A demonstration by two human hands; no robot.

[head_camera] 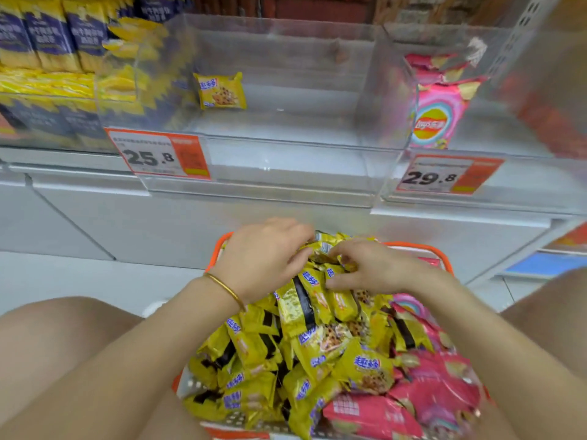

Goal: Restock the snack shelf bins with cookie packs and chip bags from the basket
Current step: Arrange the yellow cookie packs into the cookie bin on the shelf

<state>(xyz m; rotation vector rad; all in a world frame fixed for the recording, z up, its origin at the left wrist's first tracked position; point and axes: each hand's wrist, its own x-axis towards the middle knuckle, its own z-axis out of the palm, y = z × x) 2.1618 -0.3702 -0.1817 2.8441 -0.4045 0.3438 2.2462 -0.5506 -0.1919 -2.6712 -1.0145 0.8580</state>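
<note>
Left hand [263,258]: fingers curled down over the far crest of the cookie packs [317,344], gripping them. Thumb not visible.
Right hand [378,268]: just right of the left hand. Fingers and thumb pinch several yellow packs from the same crest.
Hands, relation: close together, fingertips near each other. Contact between them cannot be told.
Cookie packs: yellow, piled loose. The heap lies under both hands and runs back toward the person between the forearms.
Basket [416,248]: orange rim shows just beyond the hands and to either side of them. It holds the whole heap.
Chip bags [438,392]: pink, in the basket, nearer the person than the right hand and under its forearm, touching the cookie packs.
Middle bin [286,160]: clear, on the shelf above and beyond both hands.
Lone pack [220,90]: one yellow cookie pack, tilted, at the left rear of the middle bin, well above the left hand.
Right bin [521,182]: clear, up and right of the right hand.
Upright bag [440,115]: pink chip bag standing at the right bin's left side.
Left tag [158,155]: reads 25.8, on the middle bin's front, above the left hand.
Right tag [444,176]: reads 29.8, on the right bin's front.
Bracelet [225,289]: gold, on the left wrist.
Boxes [47,33]: purple and yellow stock, far up-left of the left hand, blurred.
</note>
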